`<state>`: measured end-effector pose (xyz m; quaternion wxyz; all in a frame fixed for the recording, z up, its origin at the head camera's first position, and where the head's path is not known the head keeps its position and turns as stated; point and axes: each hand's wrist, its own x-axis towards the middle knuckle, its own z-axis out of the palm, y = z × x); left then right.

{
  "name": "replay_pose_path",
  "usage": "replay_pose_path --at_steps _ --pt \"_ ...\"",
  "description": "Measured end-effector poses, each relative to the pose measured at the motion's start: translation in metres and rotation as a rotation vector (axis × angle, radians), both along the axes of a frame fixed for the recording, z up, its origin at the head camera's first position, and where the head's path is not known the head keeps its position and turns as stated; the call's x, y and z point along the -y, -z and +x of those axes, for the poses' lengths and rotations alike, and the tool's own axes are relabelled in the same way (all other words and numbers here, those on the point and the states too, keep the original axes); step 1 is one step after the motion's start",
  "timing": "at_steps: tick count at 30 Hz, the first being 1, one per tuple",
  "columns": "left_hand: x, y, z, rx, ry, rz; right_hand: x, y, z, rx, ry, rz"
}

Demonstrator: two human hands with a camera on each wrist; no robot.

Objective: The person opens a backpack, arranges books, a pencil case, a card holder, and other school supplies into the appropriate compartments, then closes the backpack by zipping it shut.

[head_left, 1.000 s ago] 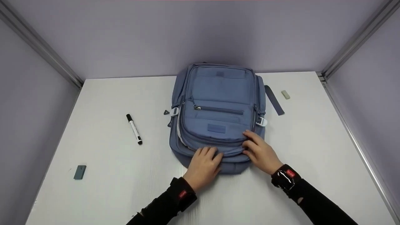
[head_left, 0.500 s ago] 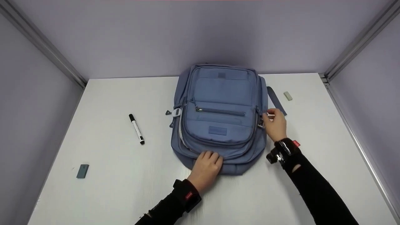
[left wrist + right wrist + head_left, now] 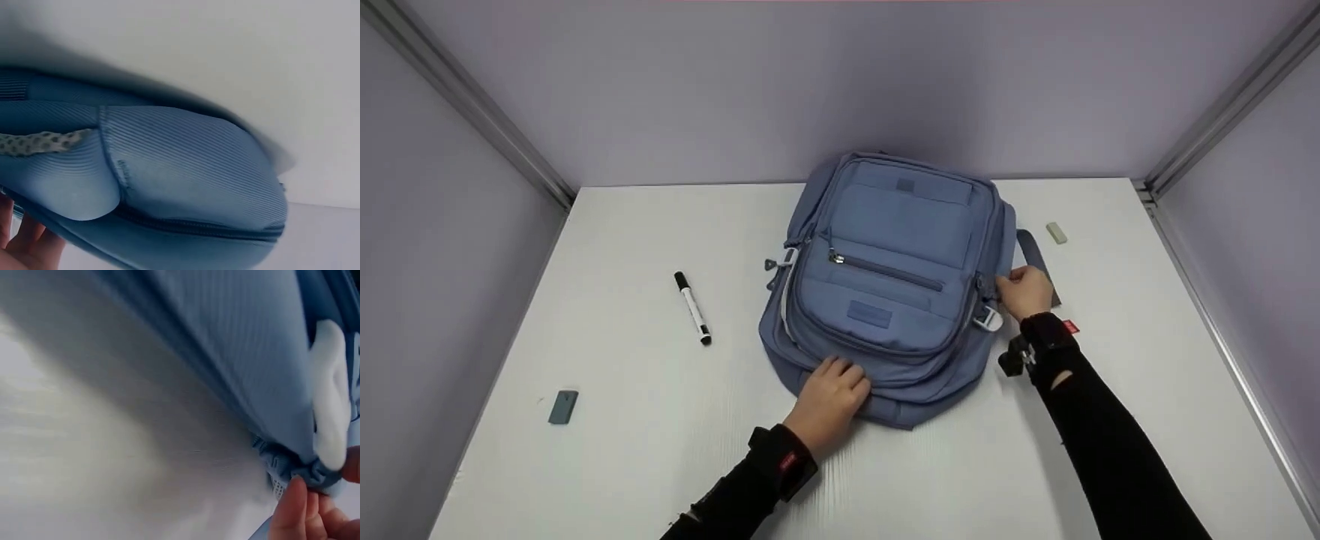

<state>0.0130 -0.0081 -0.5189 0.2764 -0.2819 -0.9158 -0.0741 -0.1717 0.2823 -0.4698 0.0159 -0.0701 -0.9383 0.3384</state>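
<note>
A blue backpack [image 3: 889, 277] lies front-up in the middle of the white table [image 3: 622, 465], turned a little askew. My left hand [image 3: 829, 394] grips its near bottom edge, fingers curled over the fabric. In the left wrist view the backpack [image 3: 185, 174] fills the frame and my fingertips [image 3: 25, 244] show at the lower left. My right hand [image 3: 1024, 292] holds the bag's right side by a white buckle [image 3: 988, 319]. In the right wrist view my right hand's fingers [image 3: 292, 512] pinch bunched blue fabric [image 3: 292, 467] below the buckle [image 3: 332, 399].
A black-and-white marker [image 3: 692, 307] lies left of the bag. A small grey-green block [image 3: 562, 406] sits at the near left, and a pale eraser [image 3: 1057, 232] at the far right. A loose blue strap [image 3: 1035, 259] trails behind my right hand. Purple walls enclose the table.
My right hand left the bag's near edge and took hold of its right side. The backpack has since turned slightly clockwise, with my left hand following its bottom edge to the left.
</note>
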Motion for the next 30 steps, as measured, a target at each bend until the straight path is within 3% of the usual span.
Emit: replay_pose_path --at_steps 5,12,18,22,30 --pt "0.016 0.000 -0.007 -0.018 -0.013 0.002 -0.009 0.007 0.014 0.018 0.019 -0.019" --pt "0.043 0.000 -0.020 -0.033 -0.057 0.003 -0.011 0.019 0.045 0.093 0.035 -0.156" --pt "0.065 0.004 -0.035 -0.106 -0.193 -0.018 0.003 0.024 0.078 0.268 0.058 -0.449" --pt "0.075 0.008 -0.047 -0.145 -0.284 -0.020 0.019 0.026 0.096 0.315 0.113 -0.628" --pt "0.091 0.004 -0.076 -0.056 -0.346 0.103 0.048 0.032 0.119 0.354 0.172 -0.836"
